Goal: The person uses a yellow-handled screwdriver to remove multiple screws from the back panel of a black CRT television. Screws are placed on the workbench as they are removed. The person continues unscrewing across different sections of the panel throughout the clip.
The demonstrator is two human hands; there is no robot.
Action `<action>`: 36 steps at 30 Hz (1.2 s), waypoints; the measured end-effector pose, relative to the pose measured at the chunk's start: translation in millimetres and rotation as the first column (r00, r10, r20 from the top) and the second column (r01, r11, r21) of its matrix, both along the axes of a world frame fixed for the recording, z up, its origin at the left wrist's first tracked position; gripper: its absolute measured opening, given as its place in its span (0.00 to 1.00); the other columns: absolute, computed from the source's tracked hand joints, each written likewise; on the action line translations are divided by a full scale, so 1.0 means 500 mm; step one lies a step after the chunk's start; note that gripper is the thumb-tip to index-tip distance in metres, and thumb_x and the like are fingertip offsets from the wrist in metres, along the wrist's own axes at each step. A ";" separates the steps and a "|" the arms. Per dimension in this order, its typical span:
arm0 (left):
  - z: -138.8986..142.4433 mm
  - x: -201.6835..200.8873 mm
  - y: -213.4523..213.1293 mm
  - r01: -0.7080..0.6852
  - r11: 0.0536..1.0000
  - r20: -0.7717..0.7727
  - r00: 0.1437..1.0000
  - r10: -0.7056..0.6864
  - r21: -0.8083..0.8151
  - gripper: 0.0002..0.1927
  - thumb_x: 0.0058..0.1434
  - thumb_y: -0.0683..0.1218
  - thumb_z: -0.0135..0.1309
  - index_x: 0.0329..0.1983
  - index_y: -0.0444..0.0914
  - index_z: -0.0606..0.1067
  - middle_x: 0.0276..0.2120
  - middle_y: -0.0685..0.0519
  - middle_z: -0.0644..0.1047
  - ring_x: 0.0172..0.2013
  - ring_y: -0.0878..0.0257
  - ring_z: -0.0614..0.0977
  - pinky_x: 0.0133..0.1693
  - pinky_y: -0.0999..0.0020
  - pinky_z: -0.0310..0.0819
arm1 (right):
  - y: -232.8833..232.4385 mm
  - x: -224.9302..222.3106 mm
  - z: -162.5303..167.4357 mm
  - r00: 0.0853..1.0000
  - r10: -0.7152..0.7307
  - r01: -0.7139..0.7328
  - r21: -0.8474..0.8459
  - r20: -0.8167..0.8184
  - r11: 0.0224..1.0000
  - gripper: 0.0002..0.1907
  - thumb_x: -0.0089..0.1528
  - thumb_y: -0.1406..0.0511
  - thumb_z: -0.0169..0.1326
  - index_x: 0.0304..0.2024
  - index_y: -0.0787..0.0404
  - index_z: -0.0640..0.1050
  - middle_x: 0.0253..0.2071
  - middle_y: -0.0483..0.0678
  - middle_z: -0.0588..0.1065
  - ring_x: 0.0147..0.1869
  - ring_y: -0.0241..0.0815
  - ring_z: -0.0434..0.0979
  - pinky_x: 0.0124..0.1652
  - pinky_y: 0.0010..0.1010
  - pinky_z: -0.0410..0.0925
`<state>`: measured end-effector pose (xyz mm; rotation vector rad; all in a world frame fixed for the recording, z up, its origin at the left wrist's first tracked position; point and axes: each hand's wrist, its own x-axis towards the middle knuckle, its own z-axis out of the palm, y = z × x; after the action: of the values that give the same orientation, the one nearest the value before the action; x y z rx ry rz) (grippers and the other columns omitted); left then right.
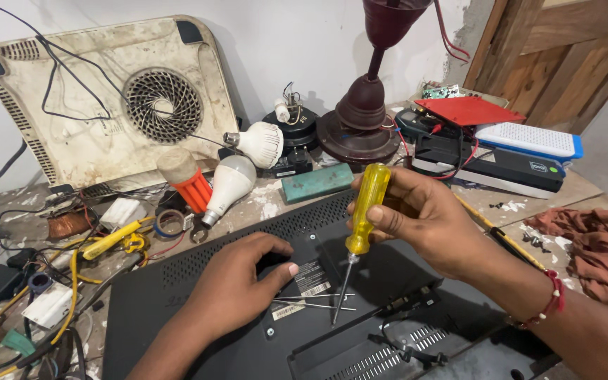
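Observation:
My right hand grips a screwdriver with a clear yellow handle, held nearly upright. Its thin metal shaft points down and its tip rests on the back of a flat black device that lies face down on the bench. My left hand lies flat on that black back panel, fingers together, just left of a white label. The thumb touches the label's edge. Two thin metal rods lie on the panel below the label, beside the screwdriver tip.
A dirty white cooker base leans on the wall at back left. White bulbs, an orange bulb base, tape rolls and yellow wires crowd the left. A maroon lamp stand, red and blue boxes and a brown cloth sit right.

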<state>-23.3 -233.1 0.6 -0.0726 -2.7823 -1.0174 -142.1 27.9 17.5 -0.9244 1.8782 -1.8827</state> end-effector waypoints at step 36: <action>-0.059 0.004 0.072 0.294 0.720 -0.089 0.947 -0.308 0.629 0.09 0.56 0.37 0.66 0.38 0.32 0.78 0.39 0.54 0.85 0.43 0.67 0.84 0.49 0.68 0.79 | -0.027 0.085 0.108 0.865 0.432 -0.411 0.132 -0.257 0.902 0.24 0.70 0.63 0.49 0.67 0.63 0.66 0.52 0.50 0.77 0.60 0.40 0.77 0.61 0.35 0.70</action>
<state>-21.1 -197.3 -28.9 -0.4349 -2.3160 -2.0009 -99.5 14.6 71.7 -1.5044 1.6910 -1.4701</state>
